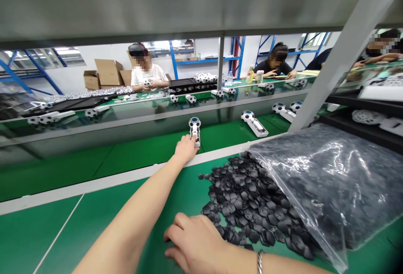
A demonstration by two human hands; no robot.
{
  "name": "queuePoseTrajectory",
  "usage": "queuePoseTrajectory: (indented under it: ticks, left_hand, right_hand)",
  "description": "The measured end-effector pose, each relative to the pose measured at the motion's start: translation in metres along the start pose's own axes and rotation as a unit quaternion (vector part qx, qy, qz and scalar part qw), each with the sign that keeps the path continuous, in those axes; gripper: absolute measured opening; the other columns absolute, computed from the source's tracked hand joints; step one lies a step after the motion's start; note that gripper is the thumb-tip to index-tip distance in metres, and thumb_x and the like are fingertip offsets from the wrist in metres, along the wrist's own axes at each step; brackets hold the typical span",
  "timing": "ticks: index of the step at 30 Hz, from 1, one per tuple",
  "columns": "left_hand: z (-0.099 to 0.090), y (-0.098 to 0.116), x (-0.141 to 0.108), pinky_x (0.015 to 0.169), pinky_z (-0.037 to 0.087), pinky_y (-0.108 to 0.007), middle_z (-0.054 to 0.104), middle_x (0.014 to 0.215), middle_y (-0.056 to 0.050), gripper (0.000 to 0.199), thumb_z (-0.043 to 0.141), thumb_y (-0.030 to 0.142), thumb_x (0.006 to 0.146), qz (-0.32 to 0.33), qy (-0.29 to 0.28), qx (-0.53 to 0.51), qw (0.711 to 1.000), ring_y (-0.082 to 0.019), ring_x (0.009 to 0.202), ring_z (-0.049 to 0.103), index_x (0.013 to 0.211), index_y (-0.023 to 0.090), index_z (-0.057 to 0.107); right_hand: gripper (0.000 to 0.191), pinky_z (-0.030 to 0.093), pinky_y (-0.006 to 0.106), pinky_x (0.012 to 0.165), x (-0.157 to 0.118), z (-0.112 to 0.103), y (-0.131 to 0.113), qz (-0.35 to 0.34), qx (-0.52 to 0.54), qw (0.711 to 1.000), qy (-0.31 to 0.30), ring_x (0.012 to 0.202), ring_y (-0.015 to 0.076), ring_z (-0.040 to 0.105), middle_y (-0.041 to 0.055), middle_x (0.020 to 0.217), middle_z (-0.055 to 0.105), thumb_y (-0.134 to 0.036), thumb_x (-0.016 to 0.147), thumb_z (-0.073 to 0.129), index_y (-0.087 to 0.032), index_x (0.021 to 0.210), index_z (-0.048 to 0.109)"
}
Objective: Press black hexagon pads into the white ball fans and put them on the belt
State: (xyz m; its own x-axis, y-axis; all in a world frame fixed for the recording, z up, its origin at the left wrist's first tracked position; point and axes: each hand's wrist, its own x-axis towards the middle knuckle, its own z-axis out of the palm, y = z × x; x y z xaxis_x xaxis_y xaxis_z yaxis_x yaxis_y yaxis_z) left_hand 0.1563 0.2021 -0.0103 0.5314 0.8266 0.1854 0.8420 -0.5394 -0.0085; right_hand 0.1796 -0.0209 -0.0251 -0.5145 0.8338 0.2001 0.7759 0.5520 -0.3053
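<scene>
My left hand [186, 150] reaches forward to the green conveyor, its fingers closed on the lower end of a white handheld device [195, 131]. That device has a round head patterned like a football with a blue disc, and its handle shows an open inside. Close to the bench's front, my right hand [195, 240] rests palm down with fingers loosely bent and apart, nothing visible in them. Beside it spreads a heap of small black pentagon pieces [252, 194], spilling from a clear plastic bag [340, 173].
Another football-headed device [255, 124] lies on the conveyor to the right. A metal rail [126, 179] separates belt and bench. A slanted grey post [340, 55] and black trays [336, 116] stand at right. Co-workers [149, 74] sit across the line. A shelf [189, 5] hangs overhead.
</scene>
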Motion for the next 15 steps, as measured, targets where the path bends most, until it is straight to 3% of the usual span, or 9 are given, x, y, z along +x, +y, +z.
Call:
queuePoseTrajectory:
  ticks: [11,15]
  left_hand:
    - [0.006,0.023,0.018,0.086,0.039,-0.041,0.049,0.116,-0.016,0.057,0.053,0.036,0.076,0.011,0.003,-0.046,0.999,-0.031,0.109,0.042,0.127,0.015,0.039]
    - [0.009,0.025,0.011,0.089,0.038,-0.045,0.047,0.124,-0.015,0.059,0.048,0.042,0.079,0.009,0.022,-0.087,0.996,-0.031,0.112,0.045,0.132,0.020,0.034]
  right_hand:
    - [0.031,0.042,0.025,0.044,0.004,0.007,0.002,-0.012,-0.016,1.000,0.007,0.064,0.0169,0.060,-0.0009,0.081,0.059,-0.050,0.077,0.052,-0.025,0.094,0.056]
    - [0.030,0.042,0.025,0.044,0.005,0.012,0.004,-0.017,-0.018,1.000,0.012,0.064,0.0163,0.060,-0.0017,0.082,0.058,-0.050,0.077,0.052,-0.026,0.094,0.055]
